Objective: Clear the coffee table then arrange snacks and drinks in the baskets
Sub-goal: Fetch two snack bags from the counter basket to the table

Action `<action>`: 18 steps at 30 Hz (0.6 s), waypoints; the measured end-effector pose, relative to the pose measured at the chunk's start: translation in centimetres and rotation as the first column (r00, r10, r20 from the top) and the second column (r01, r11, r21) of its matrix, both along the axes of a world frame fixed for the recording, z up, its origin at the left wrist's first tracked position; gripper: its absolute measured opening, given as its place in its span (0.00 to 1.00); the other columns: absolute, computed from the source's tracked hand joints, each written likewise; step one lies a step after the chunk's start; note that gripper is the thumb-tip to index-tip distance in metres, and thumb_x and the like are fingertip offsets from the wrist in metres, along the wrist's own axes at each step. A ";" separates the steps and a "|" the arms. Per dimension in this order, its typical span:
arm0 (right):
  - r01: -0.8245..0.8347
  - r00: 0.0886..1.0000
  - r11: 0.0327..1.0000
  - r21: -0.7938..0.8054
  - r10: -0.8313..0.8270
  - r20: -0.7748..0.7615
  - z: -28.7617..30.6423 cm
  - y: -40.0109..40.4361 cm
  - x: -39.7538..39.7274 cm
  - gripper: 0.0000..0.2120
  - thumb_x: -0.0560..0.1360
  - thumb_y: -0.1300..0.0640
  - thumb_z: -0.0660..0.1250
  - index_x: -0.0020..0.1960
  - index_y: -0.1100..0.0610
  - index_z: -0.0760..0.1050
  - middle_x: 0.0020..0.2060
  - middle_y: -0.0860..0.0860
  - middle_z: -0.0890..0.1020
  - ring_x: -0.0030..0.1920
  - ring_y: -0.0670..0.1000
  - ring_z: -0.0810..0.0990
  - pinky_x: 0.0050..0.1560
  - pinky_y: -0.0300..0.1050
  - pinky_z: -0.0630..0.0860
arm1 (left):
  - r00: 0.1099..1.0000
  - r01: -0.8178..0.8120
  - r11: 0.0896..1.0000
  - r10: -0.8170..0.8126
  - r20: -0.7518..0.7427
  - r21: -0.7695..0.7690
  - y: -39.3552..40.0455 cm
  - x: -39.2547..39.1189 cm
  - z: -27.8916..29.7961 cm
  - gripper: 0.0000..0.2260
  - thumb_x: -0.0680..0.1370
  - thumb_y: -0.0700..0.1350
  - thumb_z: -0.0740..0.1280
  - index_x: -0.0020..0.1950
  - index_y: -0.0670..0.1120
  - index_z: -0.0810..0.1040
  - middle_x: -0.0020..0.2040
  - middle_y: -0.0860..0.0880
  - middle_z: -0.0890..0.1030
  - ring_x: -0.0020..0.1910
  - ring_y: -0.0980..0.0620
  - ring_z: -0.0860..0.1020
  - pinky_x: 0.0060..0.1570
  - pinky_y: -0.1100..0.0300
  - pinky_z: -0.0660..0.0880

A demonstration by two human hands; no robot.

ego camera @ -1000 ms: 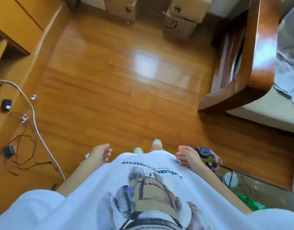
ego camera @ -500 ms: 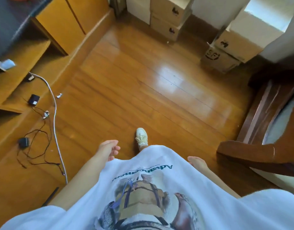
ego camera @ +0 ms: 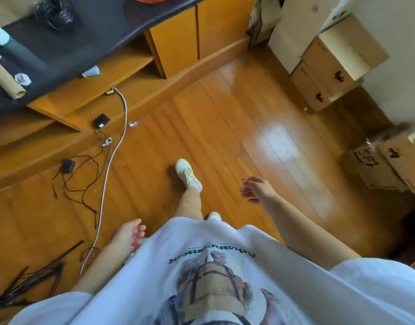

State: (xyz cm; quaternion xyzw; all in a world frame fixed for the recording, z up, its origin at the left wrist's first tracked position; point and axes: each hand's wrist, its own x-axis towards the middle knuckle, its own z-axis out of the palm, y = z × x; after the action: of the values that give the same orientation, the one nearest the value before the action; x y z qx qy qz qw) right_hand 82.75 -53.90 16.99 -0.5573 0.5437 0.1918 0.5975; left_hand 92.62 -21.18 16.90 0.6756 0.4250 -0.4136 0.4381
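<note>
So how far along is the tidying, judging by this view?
Nothing shows as done: no coffee table, baskets or snacks are in view. Both the left hand and right hand are empty as the person walks across the wooden floor. All the arranging looks left.

Counts of what showed on and around a wooden floor, seen from above.

Two bare hands were in view, the left hand [ego camera: 129,234] at lower centre and the right hand [ego camera: 256,189] right of centre, both holding nothing. Two pale shoes showed, one shoe [ego camera: 187,172] at centre and the toe of a second shoe [ego camera: 214,216] just below it. At least four cardboard boxes [ego camera: 328,73] stood at the right edge. One white cable [ego camera: 112,158] and two small black adapters [ego camera: 101,120] lay at the left.
</note>
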 end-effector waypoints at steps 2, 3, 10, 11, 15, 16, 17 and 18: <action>0.001 1.000 1.000 0.007 -0.001 0.023 0.0 -1.1 3.0 0.05 0.77 0.59 0.61 0.53 0.56 0.73 0.35 0.51 0.78 0.33 0.48 0.77 0.36 0.40 0.71 | 0.998 -0.046 0.999 0.046 -0.044 0.003 -0.1 1.7 -0.8 0.10 0.79 0.43 0.60 0.39 0.43 0.72 0.26 0.49 0.78 0.29 0.52 0.69 0.30 0.62 0.63; 0.003 1.000 1.000 0.010 -0.003 0.026 -0.1 -1.7 4.5 0.05 0.77 0.59 0.61 0.52 0.55 0.73 0.35 0.51 0.78 0.33 0.48 0.77 0.36 0.40 0.71 | 0.996 -0.073 0.997 0.072 -0.057 -0.004 -0.4 2.9 -1.2 0.09 0.80 0.42 0.60 0.40 0.42 0.72 0.27 0.47 0.77 0.31 0.51 0.68 0.32 0.61 0.63; 0.143 0.987 0.990 0.008 -0.142 -0.077 -0.1 -5.6 12.0 0.03 0.77 0.59 0.61 0.46 0.54 0.73 0.33 0.52 0.77 0.32 0.50 0.76 0.34 0.39 0.68 | 0.996 -0.029 0.999 0.025 -0.081 -0.045 -5.0 14.9 -1.9 0.11 0.80 0.44 0.59 0.38 0.42 0.71 0.23 0.49 0.75 0.21 0.55 0.71 0.25 0.63 0.63; 0.175 0.980 0.984 0.009 -0.174 -0.092 0.0 -6.2 12.7 0.04 0.77 0.60 0.61 0.44 0.53 0.72 0.33 0.53 0.77 0.32 0.51 0.75 0.34 0.39 0.67 | 0.999 0.002 0.999 -0.004 -0.054 -0.041 -6.1 17.0 -1.8 0.10 0.80 0.44 0.60 0.40 0.42 0.72 0.19 0.51 0.75 0.16 0.57 0.71 0.24 0.63 0.64; 0.254 0.960 0.967 0.003 -0.252 -0.124 -0.1 -8.1 15.3 0.02 0.77 0.62 0.62 0.49 0.59 0.72 0.33 0.56 0.76 0.32 0.53 0.74 0.34 0.42 0.67 | 0.993 0.096 0.993 -0.091 0.076 -0.064 -11.9 25.1 -0.5 0.03 0.79 0.42 0.62 0.51 0.45 0.73 0.28 0.49 0.77 0.19 0.58 0.72 0.18 0.72 0.62; 0.273 0.955 0.962 0.001 -0.271 -0.123 -0.1 -8.4 15.9 0.04 0.77 0.63 0.62 0.51 0.61 0.72 0.33 0.57 0.75 0.32 0.54 0.74 0.34 0.43 0.67 | 0.989 0.117 0.990 -0.109 0.098 -0.082 -13.4 26.9 0.0 0.03 0.79 0.42 0.62 0.52 0.47 0.74 0.32 0.48 0.77 0.23 0.56 0.72 0.20 0.70 0.63; 0.283 0.949 0.959 -0.020 -0.283 -0.139 -0.1 -8.7 16.4 0.06 0.76 0.65 0.62 0.53 0.62 0.72 0.32 0.58 0.75 0.31 0.55 0.73 0.33 0.43 0.67 | 0.983 0.148 0.984 -0.135 0.124 -0.103 -14.8 28.2 0.4 0.03 0.78 0.42 0.63 0.51 0.48 0.75 0.34 0.48 0.77 0.27 0.55 0.72 0.23 0.68 0.63; 0.287 0.944 0.957 -0.046 -0.291 -0.153 -0.3 -9.1 17.1 0.08 0.76 0.66 0.62 0.54 0.64 0.73 0.32 0.58 0.75 0.31 0.54 0.72 0.33 0.43 0.67 | 0.975 0.184 0.975 -0.165 0.149 -0.125 -16.2 29.7 0.8 0.03 0.78 0.43 0.63 0.49 0.49 0.76 0.35 0.49 0.77 0.28 0.55 0.71 0.24 0.67 0.64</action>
State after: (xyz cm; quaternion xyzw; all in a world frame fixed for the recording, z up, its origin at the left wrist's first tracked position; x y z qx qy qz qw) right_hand 99.81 -63.03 16.67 -0.4615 0.6674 0.1392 0.5676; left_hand 122.30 -37.35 17.73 0.7052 0.3032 -0.4315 0.4740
